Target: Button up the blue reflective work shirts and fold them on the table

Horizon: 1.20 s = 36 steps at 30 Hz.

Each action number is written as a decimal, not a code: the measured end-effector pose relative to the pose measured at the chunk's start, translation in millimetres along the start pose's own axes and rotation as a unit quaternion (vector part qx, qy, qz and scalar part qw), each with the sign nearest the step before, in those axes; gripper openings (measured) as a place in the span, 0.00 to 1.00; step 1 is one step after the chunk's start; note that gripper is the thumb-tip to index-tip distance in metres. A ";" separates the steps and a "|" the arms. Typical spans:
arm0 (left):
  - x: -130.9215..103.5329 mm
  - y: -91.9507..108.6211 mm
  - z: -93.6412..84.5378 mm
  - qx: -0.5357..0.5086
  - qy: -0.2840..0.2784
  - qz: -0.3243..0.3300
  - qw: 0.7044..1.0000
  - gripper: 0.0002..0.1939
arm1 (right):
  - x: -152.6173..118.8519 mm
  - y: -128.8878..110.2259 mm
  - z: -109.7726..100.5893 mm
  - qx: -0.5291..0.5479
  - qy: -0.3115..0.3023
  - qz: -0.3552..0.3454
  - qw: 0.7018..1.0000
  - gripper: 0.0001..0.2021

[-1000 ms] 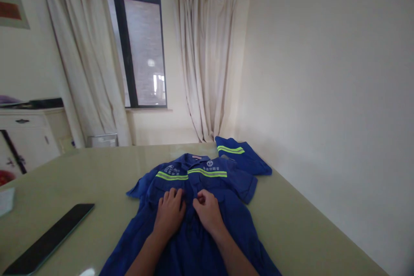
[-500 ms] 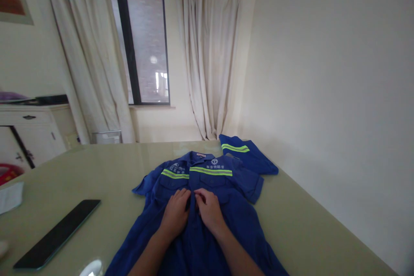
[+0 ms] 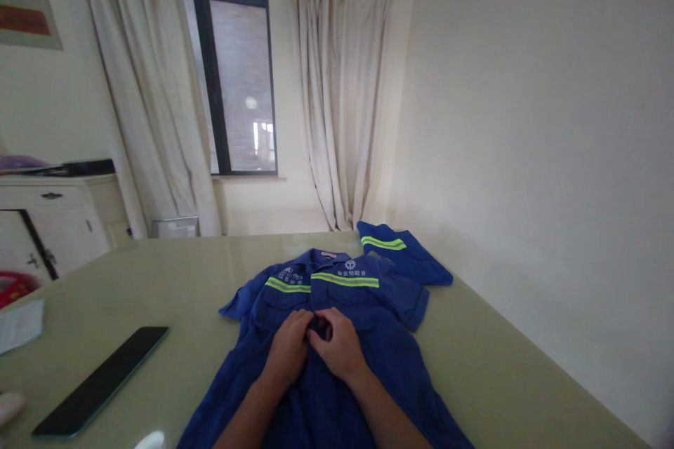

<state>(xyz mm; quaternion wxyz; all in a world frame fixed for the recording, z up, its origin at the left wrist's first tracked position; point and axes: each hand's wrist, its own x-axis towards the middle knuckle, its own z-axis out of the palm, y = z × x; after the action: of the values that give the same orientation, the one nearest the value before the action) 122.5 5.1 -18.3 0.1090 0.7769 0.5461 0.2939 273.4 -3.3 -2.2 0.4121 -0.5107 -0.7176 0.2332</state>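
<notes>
A blue short-sleeved work shirt (image 3: 368,344) lies front up, its collar facing away and yellow-green reflective strips across the chest. Both hands meet at its front opening, just below the chest pockets. My left hand (image 3: 289,344) is closed, fingers bent on the left edge of the placket. My right hand (image 3: 340,344) pinches the placket cloth from the other side, thumb and forefinger curled together. Whether a button lies between the fingertips is hidden.
A folded blue garment (image 3: 415,259) with a reflective strip lies beyond the shirt's right sleeve. On the glossy table (image 3: 184,273), a long black panel (image 3: 102,382) and a white paper (image 3: 21,326) lie at left. The wall (image 3: 526,189) borders the right edge.
My right hand has moved slightly left, its fingertips now meeting those of my left hand at the placket. The view has tilted up a little.
</notes>
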 end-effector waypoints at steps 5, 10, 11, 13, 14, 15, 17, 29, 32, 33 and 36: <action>-0.8 10.9 -5.9 0.002 -0.002 -0.002 1.000 0.14 | -1.5 -1.9 1.2 -0.043 0.023 0.008 0.999 0.15; -2.0 13.5 -3.7 0.006 0.056 0.005 0.998 0.09 | 0.4 -3.1 0.5 -0.048 0.069 0.013 0.996 0.08; -1.9 13.5 -3.3 0.007 0.070 0.005 0.997 0.08 | 1.4 -2.6 0.2 -0.051 0.076 0.016 0.996 0.07; -1.7 13.6 -2.9 0.003 0.093 0.004 0.996 0.07 | 3.2 -1.3 -0.1 -0.061 0.088 0.022 0.994 0.05; -1.5 13.5 -2.9 -0.001 0.099 0.004 0.995 0.06 | 3.7 -0.7 -0.1 -0.066 0.091 0.022 0.993 0.05; -1.4 13.4 -2.9 -0.007 0.100 0.003 0.995 0.07 | 3.9 -0.3 -0.2 -0.070 0.088 0.022 0.993 0.05; -1.1 12.6 -2.6 -0.019 0.093 -0.002 0.995 0.08 | 3.4 0.3 -0.1 -0.070 0.073 0.019 0.995 0.05; 1.2 -0.9 7.0 -0.108 0.056 0.014 0.993 0.12 | 1.3 -1.1 0.9 -0.052 0.050 0.034 0.997 0.10; 0.7 -1.2 5.7 -0.129 0.063 0.017 0.990 0.11 | 2.1 -0.2 -0.9 -0.015 0.039 0.022 0.999 0.11; 0.7 -1.2 5.1 -0.137 0.067 0.020 0.988 0.11 | 2.5 0.6 -1.5 0.001 0.036 0.016 0.999 0.13; 1.4 -1.3 3.5 -0.163 0.072 0.030 0.984 0.10 | 4.0 4.5 -1.5 0.053 0.034 0.018 0.998 0.15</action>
<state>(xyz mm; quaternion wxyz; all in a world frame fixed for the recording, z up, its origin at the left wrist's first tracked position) 123.8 7.5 -21.2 0.1861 0.7414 0.4739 0.4372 276.5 1.9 -3.3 0.4584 -0.5086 -0.6806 0.2608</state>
